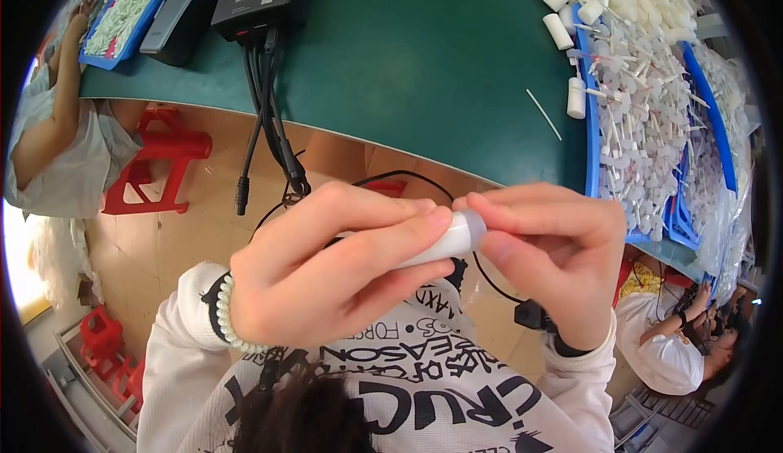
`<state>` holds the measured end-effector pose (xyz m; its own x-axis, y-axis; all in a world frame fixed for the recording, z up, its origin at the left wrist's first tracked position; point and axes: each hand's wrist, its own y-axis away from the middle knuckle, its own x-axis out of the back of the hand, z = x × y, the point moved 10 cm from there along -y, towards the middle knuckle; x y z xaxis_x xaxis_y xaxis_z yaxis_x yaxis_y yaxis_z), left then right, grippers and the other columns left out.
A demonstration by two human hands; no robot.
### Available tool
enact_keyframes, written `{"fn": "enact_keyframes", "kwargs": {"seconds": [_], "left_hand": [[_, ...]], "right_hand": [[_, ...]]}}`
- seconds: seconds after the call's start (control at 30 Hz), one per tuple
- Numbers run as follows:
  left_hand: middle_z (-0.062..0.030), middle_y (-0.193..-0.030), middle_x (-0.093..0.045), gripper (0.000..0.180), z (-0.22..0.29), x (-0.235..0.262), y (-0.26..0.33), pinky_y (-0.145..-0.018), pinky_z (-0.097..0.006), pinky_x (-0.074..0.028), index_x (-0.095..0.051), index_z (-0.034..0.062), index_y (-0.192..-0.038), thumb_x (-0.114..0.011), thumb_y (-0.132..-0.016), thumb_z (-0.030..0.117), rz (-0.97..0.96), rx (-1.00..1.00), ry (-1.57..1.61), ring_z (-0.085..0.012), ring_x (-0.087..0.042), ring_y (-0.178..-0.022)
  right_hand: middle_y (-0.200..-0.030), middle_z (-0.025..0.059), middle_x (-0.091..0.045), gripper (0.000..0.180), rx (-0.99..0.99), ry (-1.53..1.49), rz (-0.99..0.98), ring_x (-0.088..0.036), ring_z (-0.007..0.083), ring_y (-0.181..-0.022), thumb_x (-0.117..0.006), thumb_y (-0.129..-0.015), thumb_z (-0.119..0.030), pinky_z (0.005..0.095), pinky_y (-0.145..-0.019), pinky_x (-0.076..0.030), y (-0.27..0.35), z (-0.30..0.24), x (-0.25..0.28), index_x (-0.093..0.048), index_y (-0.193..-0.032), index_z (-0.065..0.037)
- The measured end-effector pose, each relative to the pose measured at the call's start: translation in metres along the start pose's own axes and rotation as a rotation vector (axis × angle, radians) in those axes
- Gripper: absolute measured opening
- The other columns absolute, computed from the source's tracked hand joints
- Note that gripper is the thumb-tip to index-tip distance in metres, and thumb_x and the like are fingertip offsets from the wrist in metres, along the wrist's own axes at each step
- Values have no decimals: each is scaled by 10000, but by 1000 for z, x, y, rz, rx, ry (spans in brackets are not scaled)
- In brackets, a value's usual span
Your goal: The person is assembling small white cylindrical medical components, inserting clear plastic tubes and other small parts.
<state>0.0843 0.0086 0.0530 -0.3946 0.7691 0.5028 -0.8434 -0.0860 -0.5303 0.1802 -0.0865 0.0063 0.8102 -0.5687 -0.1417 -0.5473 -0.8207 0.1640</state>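
A small white cylindrical bottle point(443, 247) is held in front of my chest, tilted with its capped end up and to the right. My left hand point(318, 269) is wrapped round its body, thumb and fingers closed on it. At its right end sits a translucent whitish cap point(474, 230). My right hand point(563, 237) pinches that cap between thumb and fingertips. The fingers hide part of the cap and most of the bottle's lower end.
Beyond my hands lies a green table point(424, 61). On it are a blue bin point(593, 151) of translucent caps with thin stems, piled white bottles point(559, 31), a thin white stick point(544, 114) and a black box point(263, 0) with hanging cables. Red stools point(159, 159) and other people are at the sides.
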Motion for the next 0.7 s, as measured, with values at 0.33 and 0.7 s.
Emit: {"fn": "enact_keyframes", "kwargs": {"seconds": [0.33,0.7], "left_hand": [[-119,-852,-601,394,-4,6,3,-571,-229,-495,-629,-40,-991,-792,-633,-9,99,13,-61,-179,-607,-703],[-112,-818,-600,358,-12,-2,7,-545,-232,-469,-643,-34,-967,-784,-640,-4,83,86,-62,-155,-590,-667]], "right_hand": [[-858,135,-678,233,344,463,139,-655,159,-742,-695,-710,62,220,-636,-508,2,-26,-5,-694,-936,7],[-787,111,-680,230,418,591,72,-636,143,-648,-708,-693,61,219,-574,-492,-5,-18,-10,-703,-911,-11]]}}
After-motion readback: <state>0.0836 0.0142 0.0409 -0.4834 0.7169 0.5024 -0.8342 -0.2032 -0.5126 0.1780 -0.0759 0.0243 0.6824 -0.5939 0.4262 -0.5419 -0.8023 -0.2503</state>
